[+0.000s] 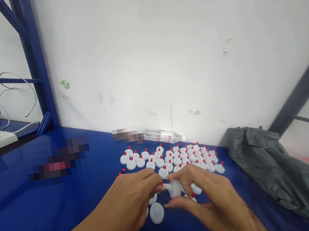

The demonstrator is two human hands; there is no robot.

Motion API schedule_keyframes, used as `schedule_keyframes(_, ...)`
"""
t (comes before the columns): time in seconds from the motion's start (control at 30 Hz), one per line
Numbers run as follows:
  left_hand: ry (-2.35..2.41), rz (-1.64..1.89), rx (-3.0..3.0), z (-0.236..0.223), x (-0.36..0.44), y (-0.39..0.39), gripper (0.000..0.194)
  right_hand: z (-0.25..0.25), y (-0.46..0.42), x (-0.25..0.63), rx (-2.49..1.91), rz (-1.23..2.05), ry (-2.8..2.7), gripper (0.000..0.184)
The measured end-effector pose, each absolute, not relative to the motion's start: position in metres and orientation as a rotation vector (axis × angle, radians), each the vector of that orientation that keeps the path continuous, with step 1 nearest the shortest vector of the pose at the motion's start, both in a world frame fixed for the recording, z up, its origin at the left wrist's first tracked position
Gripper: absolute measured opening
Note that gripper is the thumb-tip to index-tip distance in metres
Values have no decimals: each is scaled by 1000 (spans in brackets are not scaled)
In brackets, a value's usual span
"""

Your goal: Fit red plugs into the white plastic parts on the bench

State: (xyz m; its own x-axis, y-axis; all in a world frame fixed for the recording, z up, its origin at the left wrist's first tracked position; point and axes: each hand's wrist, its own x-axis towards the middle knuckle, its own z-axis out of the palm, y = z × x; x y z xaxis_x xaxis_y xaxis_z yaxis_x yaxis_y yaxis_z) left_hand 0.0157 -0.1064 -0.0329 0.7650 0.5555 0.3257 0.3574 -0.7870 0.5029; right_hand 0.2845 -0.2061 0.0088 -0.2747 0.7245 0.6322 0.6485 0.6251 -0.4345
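Note:
My right hand [210,188] grips a translucent white nozzle cap [174,188] between thumb and fingers, its spout pointing left. Pinched at the tip of that spout, a small red tip cap [162,184] shows at the fingertips of my left hand [126,198]. Whether the red piece is seated on the spout I cannot tell. Below the hands lies a white nozzle cap without a red tip [157,213], with others partly hidden by my left hand. Beyond them, many white caps with red tips [176,161] stand in a spread group.
A clear plastic bottle [162,135] lies against the wall, behind the caps. To the right is a dark grey plastic bag [271,167]. The blue table [18,215] has a blurred-out item [59,161] on its left. A blue metal post [36,60] rises at the back left.

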Motion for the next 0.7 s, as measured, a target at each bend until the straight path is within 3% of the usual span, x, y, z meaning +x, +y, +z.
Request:
schedule_keyframes(0.33,665,941,2483,-8,20,-129,31,9,-205,271,-969,-42,-1940,36)
schedule_keyframes(0.7,704,904,2478,-4,23,-120,37,0,-201,271,-1101,-153,-2052,30)
